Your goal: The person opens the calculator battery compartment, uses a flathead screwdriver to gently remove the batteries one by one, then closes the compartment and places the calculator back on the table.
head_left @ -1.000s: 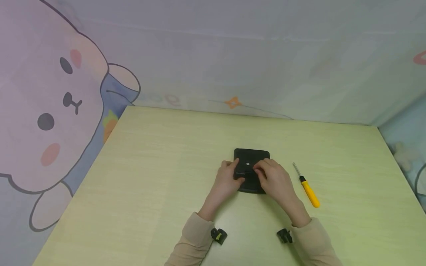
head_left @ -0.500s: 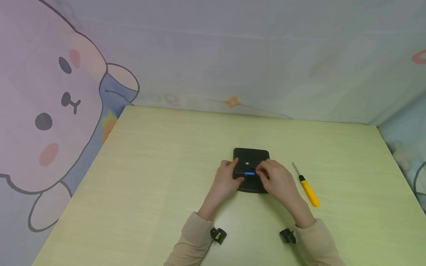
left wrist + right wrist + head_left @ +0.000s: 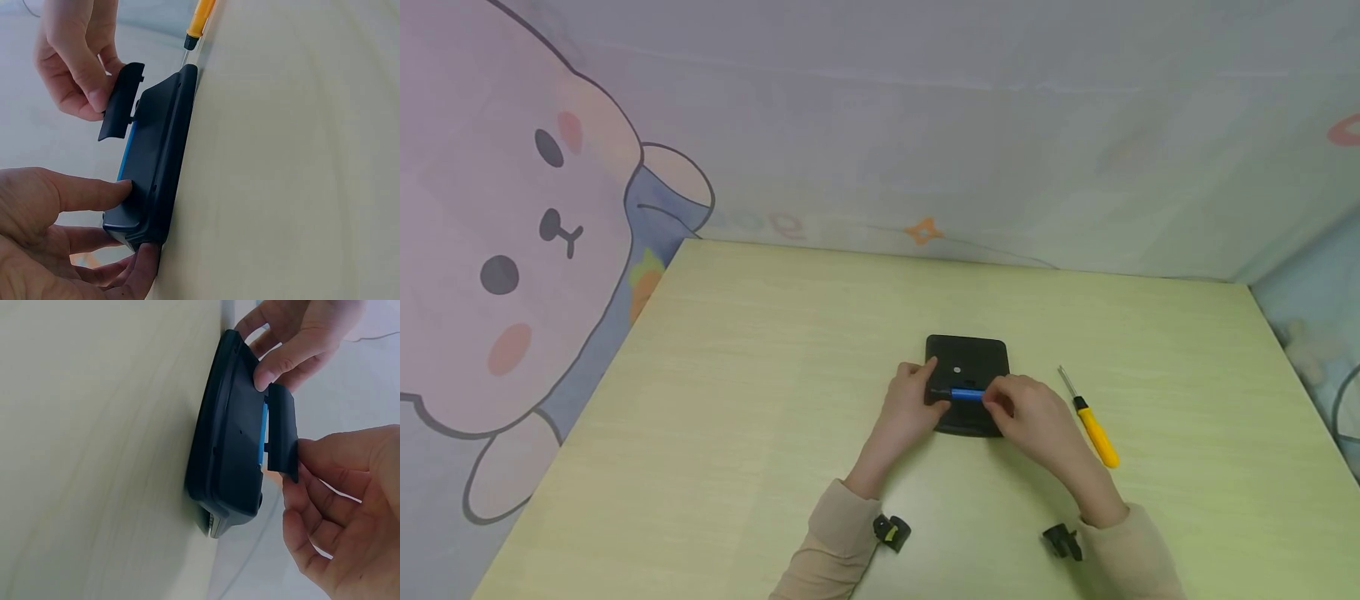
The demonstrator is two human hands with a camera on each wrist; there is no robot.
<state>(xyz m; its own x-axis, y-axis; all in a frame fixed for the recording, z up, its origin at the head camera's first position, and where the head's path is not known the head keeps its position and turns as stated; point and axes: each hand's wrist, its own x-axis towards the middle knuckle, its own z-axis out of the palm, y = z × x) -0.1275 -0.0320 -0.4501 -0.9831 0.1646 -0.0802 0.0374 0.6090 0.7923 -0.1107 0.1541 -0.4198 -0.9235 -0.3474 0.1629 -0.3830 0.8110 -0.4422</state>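
Note:
A flat black device (image 3: 981,352), shaped like a desk calculator lying back side up, rests on the table. Its battery compartment is uncovered, showing a blue battery (image 3: 966,395) inside. My left hand (image 3: 910,408) grips the device's left end, thumb (image 3: 119,192) on the back and fingers around the edge and underneath. In my right hand (image 3: 1033,417) a thin curved black battery cover (image 3: 284,428) is pinched between thumb and fingers. The cover, with small tabs on one edge, stands just above the compartment and apart from the back in the left wrist view.
A screwdriver (image 3: 1098,435) with a yellow handle lies on the pale wooden table (image 3: 760,350), right of the device. Behind the table hangs a printed cloth (image 3: 865,142). Black wrist mounts (image 3: 892,532) sit at the sleeves.
The right hand has lifted the battery cover off and drawn it slightly right and toward the body, exposing the blue battery. The left hand and device have stayed nearly still.

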